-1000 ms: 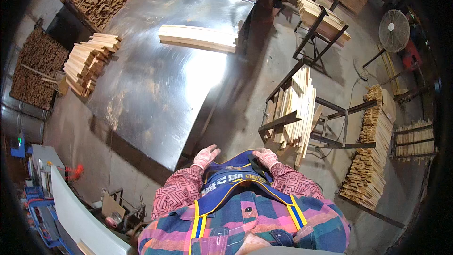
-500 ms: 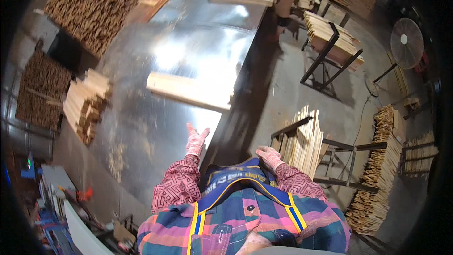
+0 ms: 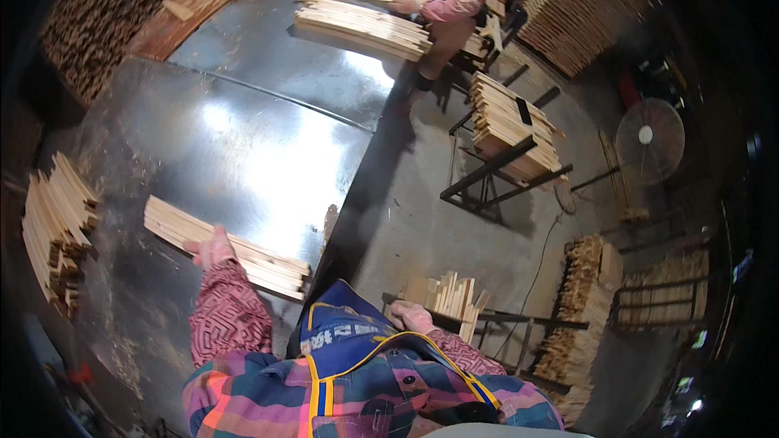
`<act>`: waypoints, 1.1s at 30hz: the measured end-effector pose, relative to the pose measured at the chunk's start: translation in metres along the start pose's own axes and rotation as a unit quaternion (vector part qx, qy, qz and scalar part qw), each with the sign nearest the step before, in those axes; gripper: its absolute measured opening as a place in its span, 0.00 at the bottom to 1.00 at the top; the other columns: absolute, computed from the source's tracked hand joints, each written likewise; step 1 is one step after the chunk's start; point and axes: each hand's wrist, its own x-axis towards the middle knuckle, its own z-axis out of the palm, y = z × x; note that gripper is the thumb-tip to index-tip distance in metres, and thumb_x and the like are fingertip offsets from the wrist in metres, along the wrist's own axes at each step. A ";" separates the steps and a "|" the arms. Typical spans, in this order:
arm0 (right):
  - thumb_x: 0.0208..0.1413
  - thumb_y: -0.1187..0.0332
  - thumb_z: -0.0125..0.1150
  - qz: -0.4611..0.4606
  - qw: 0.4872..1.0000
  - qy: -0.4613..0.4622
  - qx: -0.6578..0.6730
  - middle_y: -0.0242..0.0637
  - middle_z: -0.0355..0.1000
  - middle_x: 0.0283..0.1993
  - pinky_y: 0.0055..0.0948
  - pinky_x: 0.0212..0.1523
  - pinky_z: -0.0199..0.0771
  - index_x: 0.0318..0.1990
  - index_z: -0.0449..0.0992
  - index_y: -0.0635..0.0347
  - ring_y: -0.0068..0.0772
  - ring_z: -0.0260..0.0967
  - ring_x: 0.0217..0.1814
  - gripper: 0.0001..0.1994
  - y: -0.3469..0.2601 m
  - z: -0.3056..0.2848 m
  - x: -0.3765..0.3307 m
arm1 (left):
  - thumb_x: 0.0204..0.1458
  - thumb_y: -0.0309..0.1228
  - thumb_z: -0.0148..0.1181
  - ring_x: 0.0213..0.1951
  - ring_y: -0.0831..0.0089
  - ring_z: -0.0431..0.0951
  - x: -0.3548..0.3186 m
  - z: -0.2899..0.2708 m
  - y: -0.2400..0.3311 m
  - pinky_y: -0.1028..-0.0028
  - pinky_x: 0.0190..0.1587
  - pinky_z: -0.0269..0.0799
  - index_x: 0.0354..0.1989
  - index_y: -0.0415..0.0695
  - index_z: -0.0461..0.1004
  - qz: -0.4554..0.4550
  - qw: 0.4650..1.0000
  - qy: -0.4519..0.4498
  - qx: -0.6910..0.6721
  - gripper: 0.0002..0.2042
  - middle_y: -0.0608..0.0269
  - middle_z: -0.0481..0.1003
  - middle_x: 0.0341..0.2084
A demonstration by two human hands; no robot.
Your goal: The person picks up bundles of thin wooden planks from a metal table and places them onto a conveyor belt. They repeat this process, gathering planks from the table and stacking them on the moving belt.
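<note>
Left hand [image 3: 213,246] lies flat, fingers together, on the bundle of wooden slats [image 3: 227,246] on the metal table [image 3: 243,146]. Right hand [image 3: 411,316], probably loosely curled, sits beside the table near upright slats [image 3: 450,296].

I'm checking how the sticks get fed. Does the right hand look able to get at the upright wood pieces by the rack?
Probably yes: the right hand already rests beside the upright wood pieces, with nothing between them. The left hand lies on the stack of slats.

A wide desk [image 3: 243,138] topped with shiny sheet metal carries three lots of wood. A bundle of slats [image 3: 227,247] lies near its front edge, a stack of sticks [image 3: 57,227] at its left, and another slat pile [image 3: 361,24] at the far end.
</note>
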 end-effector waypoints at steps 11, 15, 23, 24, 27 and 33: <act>0.58 0.48 0.60 0.153 0.987 -0.028 0.039 0.41 0.80 0.38 0.32 0.42 0.76 0.51 0.80 0.56 0.33 0.78 0.37 0.23 -0.081 -0.197 0.241 | 0.49 0.54 0.61 0.68 0.39 0.58 0.059 0.022 0.058 0.52 0.68 0.56 0.76 0.55 0.33 -0.025 0.998 0.053 0.029 0.52 0.34 0.44 0.72; 0.58 0.50 0.61 -0.053 0.985 -0.065 -0.150 0.40 0.80 0.40 0.26 0.42 0.75 0.56 0.77 0.60 0.26 0.76 0.38 0.26 -0.096 -0.228 0.299 | 0.48 0.52 0.62 0.67 0.38 0.59 0.046 0.023 0.069 0.52 0.68 0.57 0.76 0.55 0.34 -0.041 0.998 0.042 0.032 0.52 0.33 0.47 0.71; 0.57 0.50 0.63 0.037 0.984 -0.128 0.117 0.39 0.80 0.40 0.28 0.43 0.77 0.54 0.78 0.59 0.29 0.77 0.36 0.25 -0.144 -0.316 0.450 | 0.46 0.55 0.63 0.63 0.41 0.64 0.056 0.050 0.050 0.53 0.66 0.59 0.75 0.50 0.39 -0.022 0.986 0.093 0.135 0.52 0.32 0.56 0.65; 0.58 0.56 0.67 0.016 0.980 -0.111 0.166 0.32 0.79 0.39 0.24 0.40 0.75 0.53 0.79 0.60 0.22 0.73 0.36 0.21 -0.148 -0.346 0.483 | 0.46 0.55 0.64 0.63 0.41 0.64 0.057 0.053 0.056 0.54 0.66 0.59 0.75 0.49 0.40 -0.045 0.977 0.089 0.190 0.52 0.31 0.57 0.65; 0.56 0.52 0.64 -0.045 0.993 -0.020 0.104 0.45 0.79 0.49 0.30 0.52 0.75 0.56 0.76 0.60 0.36 0.77 0.49 0.26 -0.174 -0.449 0.604 | 0.49 0.48 0.67 0.63 0.44 0.64 0.047 0.082 0.099 0.59 0.67 0.59 0.73 0.43 0.48 0.018 0.950 0.218 0.224 0.47 0.34 0.62 0.62; 0.57 0.47 0.53 -0.152 0.972 0.126 -0.128 0.53 0.72 0.59 0.39 0.63 0.65 0.64 0.68 0.57 0.52 0.68 0.63 0.32 -0.257 -0.602 0.845 | 0.52 0.38 0.64 0.65 0.56 0.63 -0.014 0.277 0.284 0.64 0.69 0.56 0.68 0.40 0.58 0.236 0.950 0.036 -0.201 0.36 0.48 0.62 0.64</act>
